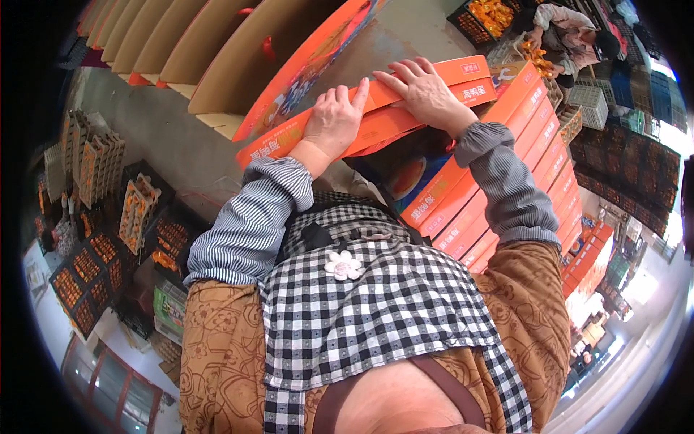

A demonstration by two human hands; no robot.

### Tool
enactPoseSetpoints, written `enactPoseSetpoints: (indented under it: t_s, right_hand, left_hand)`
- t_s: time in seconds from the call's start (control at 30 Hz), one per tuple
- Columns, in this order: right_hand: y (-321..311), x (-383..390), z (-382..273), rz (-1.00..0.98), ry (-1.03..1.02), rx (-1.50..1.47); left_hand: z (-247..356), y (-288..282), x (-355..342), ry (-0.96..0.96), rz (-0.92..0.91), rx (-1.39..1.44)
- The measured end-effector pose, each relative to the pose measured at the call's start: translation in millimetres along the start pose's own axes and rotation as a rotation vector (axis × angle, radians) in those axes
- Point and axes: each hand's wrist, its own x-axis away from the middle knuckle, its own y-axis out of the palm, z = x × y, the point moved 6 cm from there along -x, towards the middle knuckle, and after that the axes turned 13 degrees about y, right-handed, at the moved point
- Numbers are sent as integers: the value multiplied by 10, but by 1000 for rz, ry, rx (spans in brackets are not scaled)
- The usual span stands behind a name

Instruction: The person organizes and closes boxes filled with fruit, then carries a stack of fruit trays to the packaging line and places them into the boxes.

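a person's left hand (334, 119) and right hand (426, 90) are pressing flat on a long orange cardboard gift box (376, 119) lying across the upper middle of the frame, fingers stretched out and nearly straight, palms down on its top face rather than curling around it; the left index finger is reaching toward the right hand. the box is resting on top of a tall stack of matching orange flat boxes (506, 195) running down the right of centre, roughly eight or nine edges showing, so the stacking is looking well along, with this one seemingly being squared into place. two folded orange and tan cartons (289, 65) are leaning at upper left beside a row of about six tan cardboard sheets (144, 43). black plastic crates of orange fruit (87, 275) are filling the lower left, too many to count, and another person (571, 32) is bending over crates at upper right
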Motion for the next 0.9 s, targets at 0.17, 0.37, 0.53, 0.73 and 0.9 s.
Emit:
enactPoseSetpoints:
  t_s: [0.17, 0.37, 0.53, 0.73, 0.9]
  right_hand:
    - [-26, -69, -178, 79, -48, -62]
    - [-79, -3, -141, 96, -20, -76]
    - [-57, -28, -151, 86, -28, -62]
    - [5, -22, -158, 32, -12, -14]
    - [14, 16, -121, 23, 3, -34]
  left_hand:
    - [-28, -12, 83, -18, 23, -21]
    - [-207, -278, 673, -60, 7, 114]
    - [-481, -529, 1440, -60, -63, 89]
    - [-613, -441, 1437, 118, -16, -49]
    - [-541, -435, 1417, 96, 34, -76]
